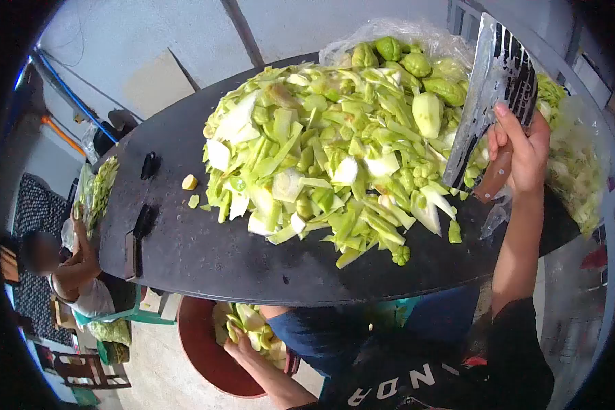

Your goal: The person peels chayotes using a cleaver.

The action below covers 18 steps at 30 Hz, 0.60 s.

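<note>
My right hand [526, 150] grips a large cleaver [493, 89] at its wooden handle, with the index finger laid along the blade. The broad blade is streaked dark and stands upright over the right side of a big heap of light green chayote peels and pieces [301, 157]. Low at my left, my left hand [242, 347] reaches into a red tub [198, 348], its fingers curled round a pale chayote [231, 331]. More pale green chayotes [254, 321] lie in the tub around it; the fingertips are partly hidden.
Whole chayotes [417, 64] and a peeled one [428, 115] sit behind the heap by clear plastic [417, 33]. Dark-handled tools [142, 222] and a small yellowish piece [189, 182] lie on the dark table [253, 273]. Another person [89, 280] sits at the left holding a bag.
</note>
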Available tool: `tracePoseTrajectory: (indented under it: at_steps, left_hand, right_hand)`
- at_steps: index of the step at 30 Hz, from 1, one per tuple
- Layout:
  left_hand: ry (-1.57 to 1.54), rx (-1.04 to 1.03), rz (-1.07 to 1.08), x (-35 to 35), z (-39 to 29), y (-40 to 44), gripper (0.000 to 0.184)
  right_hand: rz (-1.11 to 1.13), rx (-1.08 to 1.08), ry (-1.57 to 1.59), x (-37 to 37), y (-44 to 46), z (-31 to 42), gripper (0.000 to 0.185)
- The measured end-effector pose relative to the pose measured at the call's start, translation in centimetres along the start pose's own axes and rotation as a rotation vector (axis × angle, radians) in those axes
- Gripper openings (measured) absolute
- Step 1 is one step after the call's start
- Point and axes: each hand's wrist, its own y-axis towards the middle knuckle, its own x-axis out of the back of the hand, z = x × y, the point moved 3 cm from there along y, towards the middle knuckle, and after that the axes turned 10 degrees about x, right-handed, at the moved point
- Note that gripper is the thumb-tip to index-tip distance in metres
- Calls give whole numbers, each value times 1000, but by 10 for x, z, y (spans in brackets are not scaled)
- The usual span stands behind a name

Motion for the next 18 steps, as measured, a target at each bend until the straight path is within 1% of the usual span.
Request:
tracePoseTrajectory:
  at_steps: [2, 3, 4, 5, 6, 7, 8, 9, 11, 12, 13, 14, 15, 16, 17, 18]
  left_hand:
    - [27, -122, -9, -32, 16, -39, 44]
    - [53, -175, 8, -59, 21, -61, 44]
    - [133, -241, 33, -73, 10, -64, 26]
    - [200, -318, 40, -120, 20, -109, 20]
    - [246, -250, 262, -137, 4, -110, 23]
    - [264, -350, 326, -174, 13, -144, 22]
    - [323, -403, 432, -200, 12, -163, 22]
    - [329, -405, 434, -227, 21, -191, 22]
    - [467, -545, 638, -282, 63, -255, 15]
    - [470, -548, 643, -301, 86, -271, 15]
    - [876, -1104, 688, -322, 108, -297, 12]
    - [945, -1063, 749, -336, 132, -310, 10]
    - [965, -877, 829, -349, 163, -324, 9]
    - [1044, -747, 898, -358, 193, -336, 10]
    - [1177, -705, 983, -366, 224, -347, 12]
    - [1325, -717, 1105, -372, 254, -360, 14]
  right_hand:
    - [-10, 11, -9, 3, 5, 2, 21]
    - [-5, 13, -18, 6, 8, 3, 21]
    - [-18, 6, -9, 9, 12, 4, 21]
    - [-33, -1, 7, 9, 15, 5, 22]
    - [-29, 11, 26, 7, 16, 9, 22]
    - [-32, 10, 32, 8, 17, 9, 22]
    - [-29, 10, 9, 9, 17, 9, 22]
    - [-26, 10, -15, 11, 17, 7, 21]
    - [-21, 15, 0, 17, 16, -4, 21]
    - [-12, 25, 13, 20, 15, -9, 20]
    - [-19, 24, 16, 23, 13, -13, 20]
    - [-11, 13, 18, 27, 12, -17, 20]
    - [-4, 3, 18, 31, 11, -20, 19]
    - [-13, 0, 35, 34, 10, -20, 19]
    - [-23, 0, 31, 36, 11, -20, 19]
    - [-42, 12, 32, 38, 11, -19, 19]
